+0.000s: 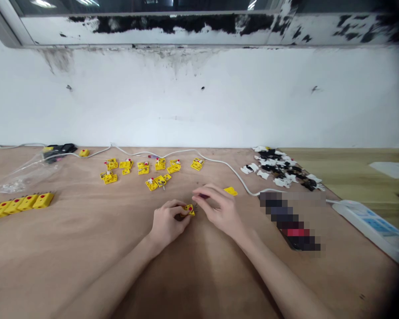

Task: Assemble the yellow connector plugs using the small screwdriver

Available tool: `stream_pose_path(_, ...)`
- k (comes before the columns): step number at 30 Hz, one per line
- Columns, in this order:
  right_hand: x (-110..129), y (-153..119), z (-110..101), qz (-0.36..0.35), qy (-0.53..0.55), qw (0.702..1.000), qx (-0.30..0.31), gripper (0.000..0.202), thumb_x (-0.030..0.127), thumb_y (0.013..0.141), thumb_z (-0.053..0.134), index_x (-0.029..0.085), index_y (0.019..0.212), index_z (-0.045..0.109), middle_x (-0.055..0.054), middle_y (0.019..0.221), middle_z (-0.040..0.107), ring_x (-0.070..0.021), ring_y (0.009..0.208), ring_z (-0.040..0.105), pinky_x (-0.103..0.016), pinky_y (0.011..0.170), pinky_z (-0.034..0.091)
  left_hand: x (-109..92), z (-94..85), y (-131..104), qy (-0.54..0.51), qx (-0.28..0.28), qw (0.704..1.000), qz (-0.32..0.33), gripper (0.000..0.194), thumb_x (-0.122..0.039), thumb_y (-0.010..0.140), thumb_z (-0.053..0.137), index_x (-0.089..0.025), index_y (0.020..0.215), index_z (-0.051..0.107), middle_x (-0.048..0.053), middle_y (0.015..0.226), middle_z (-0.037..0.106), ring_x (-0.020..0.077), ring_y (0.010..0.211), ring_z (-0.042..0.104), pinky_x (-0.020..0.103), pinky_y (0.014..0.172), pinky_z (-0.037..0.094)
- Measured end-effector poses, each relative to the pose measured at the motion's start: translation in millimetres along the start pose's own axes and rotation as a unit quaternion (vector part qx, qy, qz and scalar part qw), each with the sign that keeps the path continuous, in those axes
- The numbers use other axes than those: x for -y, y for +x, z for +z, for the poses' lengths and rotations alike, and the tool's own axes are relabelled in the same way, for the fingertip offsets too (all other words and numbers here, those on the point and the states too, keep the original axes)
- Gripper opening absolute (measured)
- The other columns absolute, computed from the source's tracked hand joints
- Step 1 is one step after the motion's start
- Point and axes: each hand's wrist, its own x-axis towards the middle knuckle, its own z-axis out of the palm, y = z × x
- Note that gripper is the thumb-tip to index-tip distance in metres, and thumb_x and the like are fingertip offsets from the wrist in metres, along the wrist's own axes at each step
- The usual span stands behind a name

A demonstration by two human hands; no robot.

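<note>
My left hand (169, 220) is closed around a small yellow plug (189, 209) with a red dot, holding it low over the wooden table. Thin metal pins stick out of its right side. To the right and slightly higher, my right hand (219, 208) pinches a small dark reddish piece (204, 196) between thumb and fingers; most of it is hidden, so its kind is unclear. A loose yellow cover (230, 191) lies just beyond the right hand. Several opened yellow plug halves (160, 164) with red and white parts are spread farther back.
Yellow plugs (28, 202) stand in a row at left, near a clear plastic bag (26, 173). A thin screwdriver (153, 156) lies behind by a white cable (219, 160). Black and white pieces (279, 166) are heaped right, beyond a blurred dark object (291, 223) and a power strip (369, 226).
</note>
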Motion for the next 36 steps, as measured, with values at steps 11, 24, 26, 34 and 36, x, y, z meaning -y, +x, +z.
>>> stream_pose_path(11,33,30,-36,0.066,-0.185,0.943,0.269,0.009,0.026,0.098,0.058,0.021,0.092,0.062,-0.002,0.092,0.068,-0.0177,0.079,0.064,-0.029,0.07,0.047,0,0.1,1,-0.002,0.004,1.0,0.0,0.008,-0.022,0.08,0.075,-0.026,0.073,0.074,-0.005,0.097,0.075,0.0144,0.088,0.07,0.024,0.075,0.053)
stream_pose_path(24,37,40,-45,0.012,-0.237,0.911,0.337,0.027,0.014,0.098,0.05,0.023,0.122,0.059,-0.007,0.116,0.067,-0.0195,0.097,0.066,-0.028,0.077,0.049,3,1.3,0,-0.006,0.005,1.0,0.003,0.01,-0.019,0.079,0.074,-0.027,0.074,0.074,-0.007,0.1,0.074,0.0131,0.088,0.07,0.024,0.078,0.053)
stream_pose_path(26,38,43,-47,0.023,-0.24,0.902,0.357,0.015,0.017,0.099,0.051,0.021,0.107,0.062,-0.005,0.103,0.069,-0.0179,0.087,0.066,-0.026,0.071,0.046,3,1.1,0,-0.006,0.007,1.0,0.005,0.01,-0.02,0.08,0.073,-0.027,0.073,0.074,-0.006,0.1,0.074,0.013,0.088,0.07,0.024,0.077,0.053)
stream_pose_path(34,22,44,-38,-0.006,-0.2,0.923,0.328,0.011,0.023,0.1,0.056,0.023,0.11,0.06,-0.002,0.101,0.069,-0.016,0.086,0.065,-0.025,0.071,0.042,4,2.1,-2,0.001,0.006,1.0,0.007,0.009,-0.02,0.08,0.073,-0.028,0.076,0.075,-0.007,0.101,0.075,0.013,0.089,0.07,0.024,0.078,0.053)
stream_pose_path(36,21,44,-39,-0.029,-0.221,0.914,0.339,0.01,0.022,0.101,0.053,0.022,0.106,0.062,-0.002,0.098,0.067,-0.0153,0.082,0.064,-0.025,0.069,0.042,5,2.2,-2,0.003,0.008,1.0,0.009,0.01,-0.02,0.08,0.073,-0.028,0.075,0.074,-0.007,0.101,0.075,0.0131,0.089,0.07,0.024,0.078,0.053)
